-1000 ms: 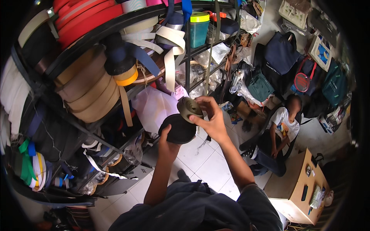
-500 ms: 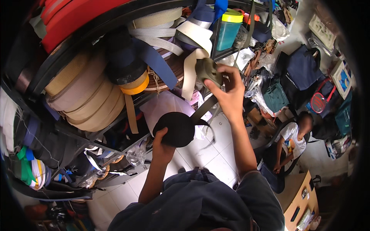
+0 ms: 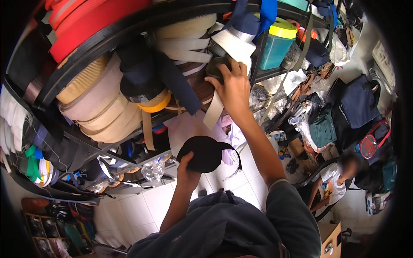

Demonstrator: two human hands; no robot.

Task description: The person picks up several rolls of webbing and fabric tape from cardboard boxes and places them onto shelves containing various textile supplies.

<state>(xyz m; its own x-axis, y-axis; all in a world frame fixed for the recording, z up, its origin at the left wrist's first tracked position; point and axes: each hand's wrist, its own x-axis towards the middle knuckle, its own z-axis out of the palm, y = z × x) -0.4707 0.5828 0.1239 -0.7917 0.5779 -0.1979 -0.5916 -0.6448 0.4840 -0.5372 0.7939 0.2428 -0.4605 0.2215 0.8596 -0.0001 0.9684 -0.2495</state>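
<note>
My left hand (image 3: 187, 171) grips a black roll of webbing (image 3: 204, 152) at chest height, a loose black strap end hanging off its right side. My right hand (image 3: 231, 88) reaches up to the shelf and presses a dark olive roll (image 3: 216, 67) in among the stacked rolls there. Around it lie cream and white webbing rolls (image 3: 190, 38) and a white roll (image 3: 234, 43), with a beige strap (image 3: 214, 112) dangling below my hand.
The black metal rack (image 3: 129, 23) holds red (image 3: 81, 21), tan (image 3: 101, 114), navy and yellow rolls. A teal jar with a yellow lid (image 3: 276, 45) stands on the shelf to the right. A person (image 3: 340, 176) sits on the floor at right among bags; a cardboard box (image 3: 331, 238) lies lower right.
My right hand has lifted the dark olive roll from chest height up to the shelf and pushed it among the rolls. The left hand keeps the black roll low.
</note>
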